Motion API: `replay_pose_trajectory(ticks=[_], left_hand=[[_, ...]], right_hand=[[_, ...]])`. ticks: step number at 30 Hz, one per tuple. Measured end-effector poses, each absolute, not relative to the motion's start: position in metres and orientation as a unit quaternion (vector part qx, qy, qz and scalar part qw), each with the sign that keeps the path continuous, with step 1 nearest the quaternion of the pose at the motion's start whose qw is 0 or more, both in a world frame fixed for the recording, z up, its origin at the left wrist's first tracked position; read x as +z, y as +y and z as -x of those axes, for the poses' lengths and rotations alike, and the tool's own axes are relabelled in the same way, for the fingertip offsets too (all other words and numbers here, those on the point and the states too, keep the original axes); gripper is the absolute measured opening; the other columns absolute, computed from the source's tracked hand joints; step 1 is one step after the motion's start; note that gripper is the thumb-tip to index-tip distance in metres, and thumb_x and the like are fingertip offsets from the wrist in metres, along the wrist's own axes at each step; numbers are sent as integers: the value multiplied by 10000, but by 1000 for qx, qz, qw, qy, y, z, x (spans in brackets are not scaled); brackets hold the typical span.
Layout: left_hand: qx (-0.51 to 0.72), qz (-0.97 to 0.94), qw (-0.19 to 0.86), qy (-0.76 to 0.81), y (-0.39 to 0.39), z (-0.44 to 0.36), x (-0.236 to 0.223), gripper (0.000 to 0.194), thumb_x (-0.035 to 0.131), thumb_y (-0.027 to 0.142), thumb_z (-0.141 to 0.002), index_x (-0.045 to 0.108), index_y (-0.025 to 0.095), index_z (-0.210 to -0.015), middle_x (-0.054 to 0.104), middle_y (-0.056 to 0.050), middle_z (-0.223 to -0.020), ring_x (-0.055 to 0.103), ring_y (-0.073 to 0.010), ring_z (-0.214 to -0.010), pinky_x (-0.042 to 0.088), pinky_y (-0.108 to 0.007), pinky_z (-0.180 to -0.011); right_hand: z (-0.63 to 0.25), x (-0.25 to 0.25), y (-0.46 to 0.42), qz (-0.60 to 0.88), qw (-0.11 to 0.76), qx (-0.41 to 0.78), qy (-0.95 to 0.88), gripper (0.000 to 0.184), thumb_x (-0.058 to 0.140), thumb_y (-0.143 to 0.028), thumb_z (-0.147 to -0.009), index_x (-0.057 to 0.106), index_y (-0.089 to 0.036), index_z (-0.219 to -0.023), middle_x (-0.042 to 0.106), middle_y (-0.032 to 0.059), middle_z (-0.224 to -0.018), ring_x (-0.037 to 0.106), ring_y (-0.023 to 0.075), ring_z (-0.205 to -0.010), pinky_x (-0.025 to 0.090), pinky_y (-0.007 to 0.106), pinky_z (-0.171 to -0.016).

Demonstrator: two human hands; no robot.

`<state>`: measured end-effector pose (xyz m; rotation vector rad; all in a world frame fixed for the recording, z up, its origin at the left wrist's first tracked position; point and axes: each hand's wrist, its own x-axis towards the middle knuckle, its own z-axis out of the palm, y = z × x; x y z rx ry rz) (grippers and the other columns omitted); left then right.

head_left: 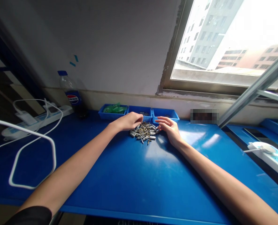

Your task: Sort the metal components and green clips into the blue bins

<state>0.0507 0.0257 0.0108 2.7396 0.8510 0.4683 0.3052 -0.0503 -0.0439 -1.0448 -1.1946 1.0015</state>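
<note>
On my feed the metal pieces (144, 132), jumbled every way, lie at four o'clock from the left hand (129, 120), curled, grip hidden from me; nine o'clock from the right hand (171, 130), fingers loosely spread, nothing visibly held

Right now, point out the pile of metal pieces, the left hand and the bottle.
Pile of metal pieces (144, 131): head view, on its middle.
Left hand (130, 121): head view, mid-hand.
Bottle (73, 98): head view, on its label.
</note>
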Motion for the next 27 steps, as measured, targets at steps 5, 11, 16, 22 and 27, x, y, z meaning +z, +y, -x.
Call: replay_pose_trajectory(ticks=[5, 11, 16, 22, 27], left_hand=[[264, -898, 225, 269, 17, -58, 16, 91, 678, 264, -913, 690, 178, -942, 762, -39, -871, 712, -171, -791, 541, -259, -753], [317, -875, 262, 256, 6, -70, 16, 145, 759, 254, -843, 647, 185, -905, 746, -6, -798, 718, -155, -752, 550, -250, -715], [308, -880, 264, 244, 5, -73, 10, 139, 762, 228, -835, 639, 179, -877, 711, 5, -761, 693, -142, -721, 530, -239, -696], [292, -893, 246, 239, 5, -77, 4, 92, 732, 242, -872, 675, 175, -898, 725, -10, -805, 696, -150, -747, 521, -239, -699], [240, -917, 158, 276, 13, -72, 3, 97, 720, 227, -881, 764, 172, -947, 782, -61, -916, 724, -198, -848, 538, -275, -774]], right_hand=[[-304, -40, -53, 441, 585, 435, -523, 371, 822, -385, -764, 767, -207, -1086, 797, 44, -903, 621, 148, -644, 526, 317, -675], [-302, -35, -59, 457, 530, 433, -568, 460, 832, -495, -775, 791, -207, -1131, 805, 66, -923, 500, 112, -517, 336, 269, -464], [-300, -31, -62, 462, 517, 428, -580, 414, 872, -499, -745, 830, -189, -1016, 795, 60, -826, 482, 107, -515, 298, 255, -447], [-300, -33, -60, 464, 501, 435, -587, 405, 874, -495, -726, 843, -195, -995, 813, 76, -893, 614, 159, -623, 384, 260, -468], [-301, -35, -57, 477, 561, 395, -549, 417, 864, -494, -728, 830, -194, -1016, 817, 87, -953, 565, 141, -577, 387, 281, -469]])
